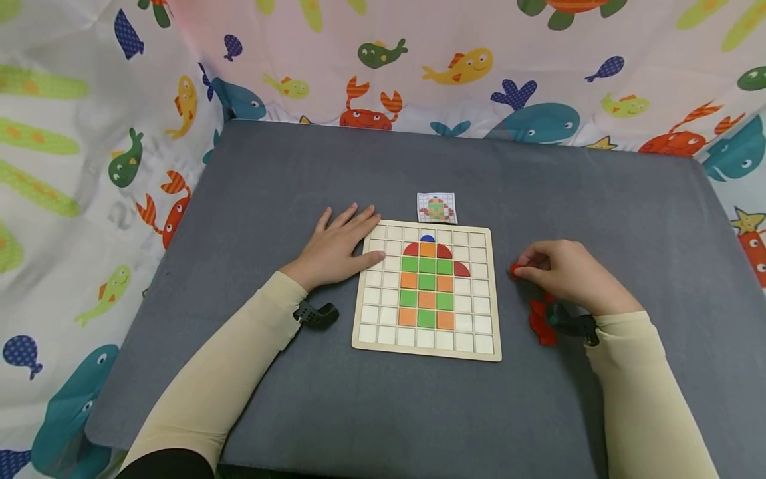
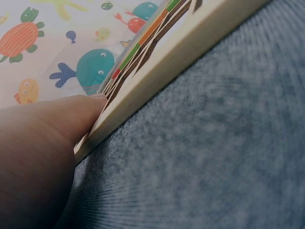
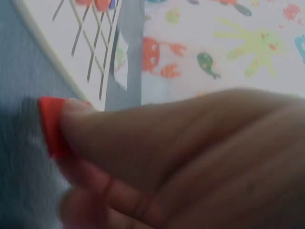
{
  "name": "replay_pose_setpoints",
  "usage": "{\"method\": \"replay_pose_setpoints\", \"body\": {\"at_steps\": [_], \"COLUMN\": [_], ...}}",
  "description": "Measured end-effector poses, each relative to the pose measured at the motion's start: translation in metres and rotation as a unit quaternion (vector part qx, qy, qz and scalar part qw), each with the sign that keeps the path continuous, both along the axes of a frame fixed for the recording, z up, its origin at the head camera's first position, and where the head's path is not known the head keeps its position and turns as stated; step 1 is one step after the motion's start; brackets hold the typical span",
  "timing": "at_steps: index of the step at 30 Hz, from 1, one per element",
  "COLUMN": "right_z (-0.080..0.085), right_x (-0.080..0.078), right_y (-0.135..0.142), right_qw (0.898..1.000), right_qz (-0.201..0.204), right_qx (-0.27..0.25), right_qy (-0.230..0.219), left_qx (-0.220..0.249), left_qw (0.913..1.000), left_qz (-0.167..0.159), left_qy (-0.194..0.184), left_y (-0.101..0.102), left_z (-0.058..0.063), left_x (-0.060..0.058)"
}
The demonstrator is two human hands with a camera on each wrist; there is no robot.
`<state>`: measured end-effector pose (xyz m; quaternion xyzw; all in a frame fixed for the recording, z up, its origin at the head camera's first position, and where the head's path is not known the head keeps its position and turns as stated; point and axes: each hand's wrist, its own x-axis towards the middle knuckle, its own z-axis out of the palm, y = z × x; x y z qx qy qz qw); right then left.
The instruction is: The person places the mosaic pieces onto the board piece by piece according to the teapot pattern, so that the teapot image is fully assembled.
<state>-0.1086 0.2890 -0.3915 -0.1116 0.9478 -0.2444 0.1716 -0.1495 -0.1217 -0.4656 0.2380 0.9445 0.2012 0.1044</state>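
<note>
A wooden grid board (image 1: 367, 336) lies on the grey table, with green and orange squares, dark red quarter-round tiles and a blue half-round tile set in its cells. My left hand (image 1: 340, 247) rests at the board's upper left edge, fingers spread and thumb on the rim; the left wrist view shows the thumb (image 2: 81, 114) against that edge. Right of the board, my right hand (image 1: 562, 273) pinches a red tile (image 3: 51, 126) between thumb and fingers. Several more red tiles (image 1: 541, 326) lie beneath that hand and wrist, partly hidden.
A small pattern card (image 1: 437, 207) with a coloured grid picture lies just beyond the board's far edge. The grey table (image 1: 287, 412) reaches back to a curtain (image 1: 431, 66) printed with sea animals, which also hangs along the left side.
</note>
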Motion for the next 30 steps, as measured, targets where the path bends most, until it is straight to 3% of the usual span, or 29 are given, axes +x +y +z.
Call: {"method": "replay_pose_setpoints", "body": {"at_steps": [4, 10, 18, 30], "right_z": [0.0, -0.006, -0.015, -0.016], "right_x": [0.004, 0.007, 0.01, 0.011], "right_y": [-0.013, -0.031, -0.042, -0.047], "right_qw": [1.0, 0.998, 0.997, 0.997], "right_qz": [-0.002, 0.028, 0.065, 0.06], "right_qx": [-0.025, -0.052, -0.046, -0.034], "right_qy": [0.005, 0.001, -0.016, -0.02], "left_qx": [0.0, -0.002, -0.001, 0.001], "left_qw": [1.0, 1.0, 1.0, 1.0], "left_qz": [-0.003, -0.001, -0.002, 0.001], "left_qy": [0.0, 0.002, -0.001, 0.001], "left_y": [0.001, 0.002, 0.003, 0.001], "left_z": [0.002, 0.004, 0.004, 0.002], "left_x": [0.001, 0.002, 0.001, 0.001]}}
